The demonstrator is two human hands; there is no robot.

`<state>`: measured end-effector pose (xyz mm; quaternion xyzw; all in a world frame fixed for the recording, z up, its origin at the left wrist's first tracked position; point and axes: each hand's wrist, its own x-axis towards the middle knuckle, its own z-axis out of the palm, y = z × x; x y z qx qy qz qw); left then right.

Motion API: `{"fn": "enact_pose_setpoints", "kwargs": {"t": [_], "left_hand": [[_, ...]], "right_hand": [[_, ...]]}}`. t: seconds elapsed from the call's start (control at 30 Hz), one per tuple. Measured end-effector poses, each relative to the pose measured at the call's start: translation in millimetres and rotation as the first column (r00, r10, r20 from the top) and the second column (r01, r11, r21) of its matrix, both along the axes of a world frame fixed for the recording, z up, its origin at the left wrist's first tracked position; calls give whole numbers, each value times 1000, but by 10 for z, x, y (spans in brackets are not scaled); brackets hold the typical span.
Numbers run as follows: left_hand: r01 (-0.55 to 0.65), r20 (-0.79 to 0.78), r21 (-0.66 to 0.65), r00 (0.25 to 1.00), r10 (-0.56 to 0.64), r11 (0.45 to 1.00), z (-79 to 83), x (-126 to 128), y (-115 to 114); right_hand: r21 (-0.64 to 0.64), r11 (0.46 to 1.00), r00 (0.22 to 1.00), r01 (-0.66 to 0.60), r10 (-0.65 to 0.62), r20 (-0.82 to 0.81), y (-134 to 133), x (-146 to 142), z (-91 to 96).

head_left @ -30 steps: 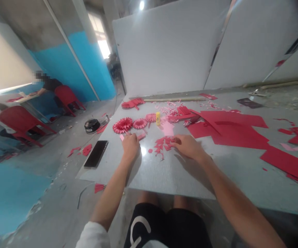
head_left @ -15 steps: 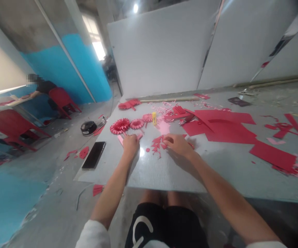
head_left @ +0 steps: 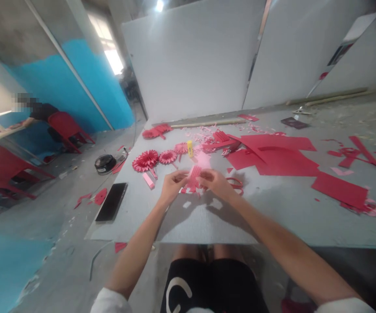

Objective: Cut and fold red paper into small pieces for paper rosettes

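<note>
A pleated piece of pink-red paper (head_left: 194, 174) is held a little above the grey table (head_left: 272, 217) between both hands. My left hand (head_left: 171, 184) pinches its left side and my right hand (head_left: 215, 182) pinches its right side. Small red paper scraps (head_left: 191, 189) lie just under the hands. Three red paper rosettes (head_left: 146, 160) lie in a row beyond my left hand, with a yellow glue stick (head_left: 190, 148) upright beside them. A pink paper strip (head_left: 148, 180) lies near the largest rosette.
Large red paper sheets (head_left: 282, 158) and offcuts cover the right half of the table. A black phone (head_left: 111, 207) lies at the left edge. White boards (head_left: 191, 65) stand behind. A person sits at another table far left, by red chairs (head_left: 65, 126).
Both hands have lifted off the table and come together, now holding the pleated paper between them. The left hand left the pink strip lying by the rosette. The view has shifted right.
</note>
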<state>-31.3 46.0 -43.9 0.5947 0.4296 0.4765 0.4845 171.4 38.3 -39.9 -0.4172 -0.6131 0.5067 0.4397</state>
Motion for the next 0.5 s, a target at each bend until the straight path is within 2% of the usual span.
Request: {"fn": "enact_pose_setpoints", "kwargs": {"t": [0.33,0.5], "left_hand": [[-8,29,-48,1000,9,999,13,59,-27],[-66,-29,5,997,66,998,-12,44,-15]], "right_hand": [[-33,999,999,24,-24,-24,-14,20,25],[-71,992,995,100,-99,22,-12,24,33]]}}
